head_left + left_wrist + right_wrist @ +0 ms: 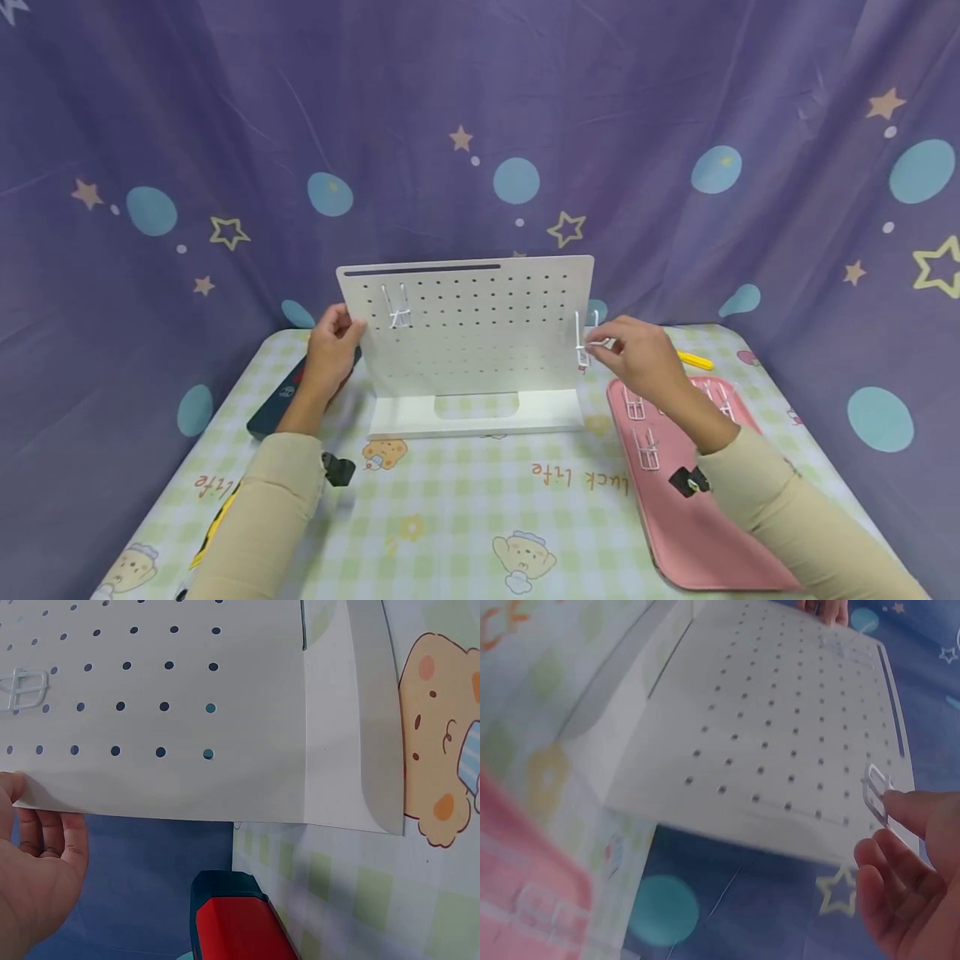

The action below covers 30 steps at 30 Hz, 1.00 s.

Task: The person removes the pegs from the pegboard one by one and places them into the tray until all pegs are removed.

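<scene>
A white pegboard (472,358) stands upright on its folded base on the table. My left hand (330,350) pinches the board's left edge, thumb in front and fingers behind, as the left wrist view shows. One white wire hook (400,317) hangs in the holes at the board's upper left. At the right edge my right hand (637,350) pinches a second white wire hook (582,342) between thumb and fingers. In the right wrist view that hook (876,793) lies close over the perforated face; whether its prongs sit in holes I cannot tell.
A pink tray (705,533) with several more wire hooks (647,450) lies at the right. Behind it is a yellow handle (695,361). A dark case (279,404) sits left of the board, and a yellow-and-black item (213,529) lies beside the left forearm.
</scene>
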Each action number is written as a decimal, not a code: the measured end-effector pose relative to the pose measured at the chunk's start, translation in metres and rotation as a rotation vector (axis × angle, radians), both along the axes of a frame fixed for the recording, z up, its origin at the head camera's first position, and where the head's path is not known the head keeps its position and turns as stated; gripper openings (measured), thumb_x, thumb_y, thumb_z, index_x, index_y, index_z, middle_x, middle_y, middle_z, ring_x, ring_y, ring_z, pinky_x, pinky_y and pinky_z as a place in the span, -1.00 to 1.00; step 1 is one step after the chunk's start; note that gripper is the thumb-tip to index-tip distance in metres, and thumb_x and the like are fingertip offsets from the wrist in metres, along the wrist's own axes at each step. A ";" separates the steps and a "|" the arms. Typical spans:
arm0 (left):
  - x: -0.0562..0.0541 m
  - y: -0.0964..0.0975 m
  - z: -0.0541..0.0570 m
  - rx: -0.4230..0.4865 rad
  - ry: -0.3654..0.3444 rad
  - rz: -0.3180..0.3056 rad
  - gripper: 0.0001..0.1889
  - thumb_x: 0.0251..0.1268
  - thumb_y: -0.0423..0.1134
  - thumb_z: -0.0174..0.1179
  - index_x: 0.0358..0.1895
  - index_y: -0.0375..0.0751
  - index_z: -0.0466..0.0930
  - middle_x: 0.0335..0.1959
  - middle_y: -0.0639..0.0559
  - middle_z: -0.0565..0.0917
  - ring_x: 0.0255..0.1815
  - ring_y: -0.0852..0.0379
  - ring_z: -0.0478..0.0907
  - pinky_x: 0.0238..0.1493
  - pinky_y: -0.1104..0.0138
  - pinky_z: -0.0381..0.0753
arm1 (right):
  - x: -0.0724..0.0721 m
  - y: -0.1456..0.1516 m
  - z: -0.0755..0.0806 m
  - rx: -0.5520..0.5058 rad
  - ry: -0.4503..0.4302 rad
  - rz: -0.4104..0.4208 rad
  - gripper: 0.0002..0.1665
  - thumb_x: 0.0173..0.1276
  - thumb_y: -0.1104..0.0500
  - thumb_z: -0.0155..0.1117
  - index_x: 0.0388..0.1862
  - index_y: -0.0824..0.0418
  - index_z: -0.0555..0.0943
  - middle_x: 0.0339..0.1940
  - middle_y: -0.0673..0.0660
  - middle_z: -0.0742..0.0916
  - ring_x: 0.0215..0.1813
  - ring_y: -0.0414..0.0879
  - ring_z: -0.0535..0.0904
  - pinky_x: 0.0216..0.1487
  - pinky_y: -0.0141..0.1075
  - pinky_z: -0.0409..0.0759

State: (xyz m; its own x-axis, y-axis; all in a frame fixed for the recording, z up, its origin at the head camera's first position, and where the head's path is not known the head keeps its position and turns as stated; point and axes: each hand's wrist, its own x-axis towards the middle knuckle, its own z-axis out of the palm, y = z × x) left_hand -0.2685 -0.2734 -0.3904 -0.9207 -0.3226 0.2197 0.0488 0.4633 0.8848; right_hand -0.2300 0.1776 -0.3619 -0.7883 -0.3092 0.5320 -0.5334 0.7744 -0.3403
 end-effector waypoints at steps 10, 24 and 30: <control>-0.001 0.000 0.000 -0.005 0.009 0.002 -0.70 0.52 -0.19 0.10 0.20 -0.18 0.47 0.07 -0.14 0.58 0.07 0.04 0.45 0.15 0.26 0.44 | 0.017 0.055 -0.006 0.033 -0.086 -0.032 -0.88 0.23 0.19 0.51 -0.24 0.04 0.80 -0.27 0.06 0.82 -0.39 -0.12 0.65 -0.37 -0.26 0.53; -0.001 0.001 0.001 0.005 0.001 -0.001 -0.68 0.52 -0.18 0.10 0.22 -0.18 0.47 0.08 -0.15 0.60 0.04 0.06 0.47 0.10 0.34 0.45 | 0.035 0.115 -0.041 0.088 -0.234 -0.047 -0.91 0.21 0.20 0.50 -0.30 0.03 0.79 -0.44 -0.10 0.78 -0.42 -0.27 0.65 -0.35 -0.32 0.58; 0.001 0.001 0.001 -0.003 0.009 -0.004 -0.68 0.53 -0.18 0.09 0.23 -0.18 0.46 0.08 -0.17 0.60 0.03 0.06 0.46 0.07 0.35 0.45 | 0.040 0.126 -0.063 0.106 -0.295 -0.052 -0.90 0.20 0.18 0.51 -0.39 -0.04 0.75 -0.44 -0.15 0.76 -0.40 -0.29 0.63 -0.34 -0.33 0.57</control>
